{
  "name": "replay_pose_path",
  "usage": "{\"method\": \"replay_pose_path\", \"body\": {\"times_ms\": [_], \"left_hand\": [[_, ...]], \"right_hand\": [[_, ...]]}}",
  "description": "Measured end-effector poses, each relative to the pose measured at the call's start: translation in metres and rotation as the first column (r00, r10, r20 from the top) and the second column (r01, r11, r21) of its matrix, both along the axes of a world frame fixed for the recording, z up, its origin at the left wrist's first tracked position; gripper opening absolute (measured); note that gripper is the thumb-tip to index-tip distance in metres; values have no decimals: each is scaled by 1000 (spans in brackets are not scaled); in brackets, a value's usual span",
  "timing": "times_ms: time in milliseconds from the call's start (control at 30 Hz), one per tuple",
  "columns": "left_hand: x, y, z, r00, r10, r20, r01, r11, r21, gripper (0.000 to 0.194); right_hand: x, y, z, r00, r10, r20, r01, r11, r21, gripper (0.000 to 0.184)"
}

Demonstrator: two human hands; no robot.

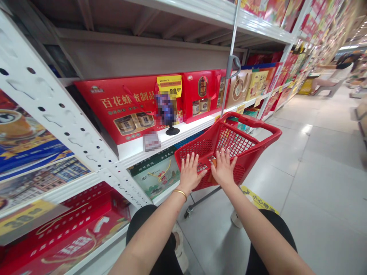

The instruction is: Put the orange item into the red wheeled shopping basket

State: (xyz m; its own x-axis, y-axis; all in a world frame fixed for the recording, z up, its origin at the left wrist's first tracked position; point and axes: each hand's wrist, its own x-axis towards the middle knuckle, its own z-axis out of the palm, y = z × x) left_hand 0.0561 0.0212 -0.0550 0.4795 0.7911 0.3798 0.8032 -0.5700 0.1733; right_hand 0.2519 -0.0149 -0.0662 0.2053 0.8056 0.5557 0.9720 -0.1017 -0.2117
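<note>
Both arms reach forward from my lap toward a red plastic shopping cart [243, 147]. My left hand [189, 172], with a gold bangle [181, 194] at the wrist, is open, palm down, fingers spread. Beside it my right hand [224, 167] is open in the same way. Neither hand holds anything. They appear over the cart's near side; whether they touch it I cannot tell. A small orange-brown thing [214, 163] shows partly behind my right hand. On the shelf ahead stands a blurred blue-purple object on a round black base [172, 131], with a blurred flat piece [151, 141] near it.
Red gift boxes [114, 103] with jars stand on a white shelf [134, 151], a yellow price tag [169, 84] on one. A white perforated post [57, 99] rises at left. A yellow floor sign [262, 200] lies right of the cart. A person [340, 70] sits far down the aisle.
</note>
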Motion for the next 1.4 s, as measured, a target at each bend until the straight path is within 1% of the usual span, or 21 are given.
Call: {"method": "replay_pose_path", "body": {"times_ms": [100,167,233,300,367,400,500,567,633,733,800,833,867,933,1000,1067,1133,1233,1300,1333,1400], "left_hand": [[0,-1,2,1000,3,-2,-3,1000,0,83],[0,-2,3,1000,2,-1,-2,1000,5,82],[-1,-2,3,1000,-3,0,3,1000,8,82],[-2,-2,3,1000,-8,0,8,1000,7,81],[-2,-1,2,1000,-14,1,14,1000,8,82],[-2,-1,2,1000,-15,3,15,1000,10,82],[-2,0,1,1000,-15,3,15,1000,12,85],[-2,0,0,1000,-13,0,13,1000,14,86],[-2,-1,1,1000,-11,-2,12,1000,16,86],[-3,-2,1,1000,-14,-5,14,1000,27,87],[-3,-2,2,1000,-15,-8,16,999,37,86],[-2,-2,2,1000,-15,-8,15,999,39,85],[-2,-2,2,1000,-13,-6,13,999,38,84],[-2,-2,2,1000,-9,-2,9,1000,28,83],[-2,-2,1,1000,-10,-2,10,1000,16,83],[-2,-2,0,1000,-15,-3,15,1000,9,82],[-3,-1,-1,1000,-20,-3,20,1000,13,84],[-4,0,-2,1000,-23,-1,23,999,23,86],[-3,0,-2,1000,-23,-1,23,1000,22,86],[-3,0,-1,1000,-22,-1,22,1000,21,85],[-2,-1,0,1000,-16,-1,16,1000,20,84]], "right_hand": [[-16,-7,0,988,141,59,-140,990,-22,62],[-11,-9,2,983,161,83,-161,987,-17,61],[0,-9,3,994,94,60,-95,995,11,73],[7,-8,3,1000,3,1,-3,999,34,94],[5,-5,1,999,-38,-36,39,998,39,101],[1,-4,0,999,-37,-36,38,999,36,97],[-12,-2,-1,1000,-6,-3,6,1000,13,74],[-10,-2,1,999,22,34,-22,1000,-5,62],[3,-1,5,999,10,51,-10,1000,0,59],[27,2,9,994,-110,-9,110,993,38,67],[32,3,10,986,-160,-42,162,986,47,64],[28,3,10,988,-150,-37,152,987,43,59],[21,3,10,993,-116,-20,117,993,34,54],[2,0,10,1000,13,24,-13,1000,3,48],[-16,-3,10,985,165,51,-163,986,-34,48],[-20,-4,13,968,244,64,-240,969,-54,48],[-10,-3,16,976,205,72,-202,978,-48,48],[12,1,18,1000,13,25,-12,1000,-3,47],[15,3,16,997,-73,-22,73,997,21,47],[10,3,14,997,-77,-32,78,997,28,47],[-7,1,9,1000,-4,-15,5,1000,26,46]]}}
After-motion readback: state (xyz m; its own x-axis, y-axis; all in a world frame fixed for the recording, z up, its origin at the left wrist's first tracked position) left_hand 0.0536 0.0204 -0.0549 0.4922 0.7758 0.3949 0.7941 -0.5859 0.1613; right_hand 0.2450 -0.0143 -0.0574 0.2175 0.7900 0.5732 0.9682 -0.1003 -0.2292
